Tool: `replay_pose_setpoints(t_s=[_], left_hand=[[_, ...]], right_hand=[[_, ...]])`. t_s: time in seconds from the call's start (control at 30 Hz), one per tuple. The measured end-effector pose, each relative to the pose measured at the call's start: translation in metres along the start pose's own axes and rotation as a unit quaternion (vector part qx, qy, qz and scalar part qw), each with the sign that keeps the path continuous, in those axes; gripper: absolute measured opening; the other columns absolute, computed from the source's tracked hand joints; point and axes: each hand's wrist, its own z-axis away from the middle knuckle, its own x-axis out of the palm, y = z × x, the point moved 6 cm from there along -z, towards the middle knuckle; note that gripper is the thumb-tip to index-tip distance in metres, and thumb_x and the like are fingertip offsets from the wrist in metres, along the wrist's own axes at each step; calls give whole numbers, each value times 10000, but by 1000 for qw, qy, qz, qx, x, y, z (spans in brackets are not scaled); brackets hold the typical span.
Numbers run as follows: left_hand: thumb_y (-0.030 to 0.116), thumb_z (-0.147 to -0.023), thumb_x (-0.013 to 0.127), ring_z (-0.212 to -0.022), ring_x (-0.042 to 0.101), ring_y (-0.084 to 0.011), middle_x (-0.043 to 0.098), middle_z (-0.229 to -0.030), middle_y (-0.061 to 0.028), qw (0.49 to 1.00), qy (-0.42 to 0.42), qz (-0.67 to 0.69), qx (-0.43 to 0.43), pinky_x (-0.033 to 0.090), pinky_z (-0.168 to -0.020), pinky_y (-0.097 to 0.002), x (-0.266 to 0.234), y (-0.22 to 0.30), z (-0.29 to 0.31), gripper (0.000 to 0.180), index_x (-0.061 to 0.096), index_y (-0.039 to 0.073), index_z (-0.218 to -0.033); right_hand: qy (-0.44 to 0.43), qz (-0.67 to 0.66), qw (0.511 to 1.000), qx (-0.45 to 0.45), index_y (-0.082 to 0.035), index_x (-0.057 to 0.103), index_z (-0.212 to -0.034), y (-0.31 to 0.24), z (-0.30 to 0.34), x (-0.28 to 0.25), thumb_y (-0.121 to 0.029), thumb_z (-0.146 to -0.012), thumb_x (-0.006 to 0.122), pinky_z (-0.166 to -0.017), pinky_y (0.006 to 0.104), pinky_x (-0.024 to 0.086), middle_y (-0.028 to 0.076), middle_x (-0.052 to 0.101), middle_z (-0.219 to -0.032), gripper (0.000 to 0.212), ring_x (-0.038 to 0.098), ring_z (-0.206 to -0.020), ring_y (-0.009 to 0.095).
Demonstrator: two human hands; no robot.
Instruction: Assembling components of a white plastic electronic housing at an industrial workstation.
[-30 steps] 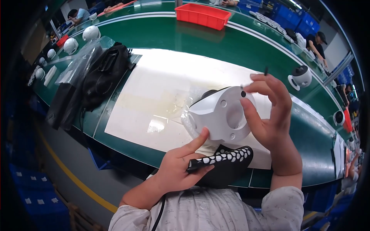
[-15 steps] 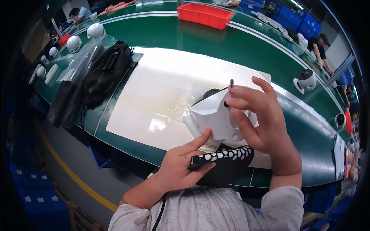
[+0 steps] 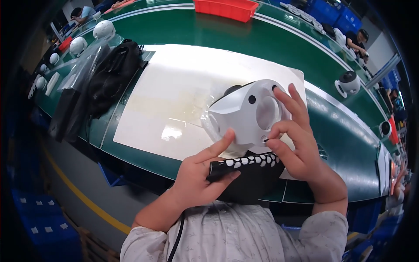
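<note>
Green worktop (image 3: 157, 30) carries a white sheet (image 3: 150, 89), and over that sits the white housing (image 3: 235, 115), which might roll if pressed off-centre. The black, white-spotted strip (image 3: 251, 181) could slip, since the left hand (image 3: 198, 177) grips it while also putting a fingertip to the housing. The right hand (image 3: 297, 144) pinches a small black pad (image 3: 266, 140) by the lower recess (image 3: 263, 139); a crooked pinch could land it askew, or leave it clinging to skin.

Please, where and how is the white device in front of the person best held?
I would probably grip the white device by its smooth left part, coming from the left: that area looks broad and bears no black dots, while the right hand is at the end with the round recess.
</note>
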Motion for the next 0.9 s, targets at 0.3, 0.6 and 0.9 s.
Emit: replay_pose_setpoints(t_s=[0.3, 0.6, 0.9], left_hand=[[6, -657, 645, -943, 570, -232, 416, -1240, -146, 1000, 16, 8, 13, 435, -752, -243, 3, -1, 0, 189, 589, -29, -834], [6, -658, 643, -1004, 536, -240, 404, -1252, -136, 1000, 15, -7, 10, 425, -784, -248, 4, 2, -3, 225, 580, -31, -871], [12, -660, 646, -1015, 529, -234, 406, -1251, -137, 1000, 19, 10, 7, 419, -796, -248, 6, 2, -5, 210, 577, -38, -853]], right_hand=[[-25, 52, 998, -1, -65, 568, -841, -8, 4, -6, -129, -745, 555, -957, 432, 170, 132, 377, -1269, 116, 259, -1229, 323], [-73, 277, 954, -87, -71, 587, -887, -30, 4, -8, -125, -685, 613, -923, 424, 262, 62, 509, -1138, 211, 444, -1100, 242], [-42, 131, 985, -103, -77, 580, -826, -11, -5, -5, -50, -662, 612, -918, 411, 285, 93, 511, -1106, 169, 413, -1099, 322]])
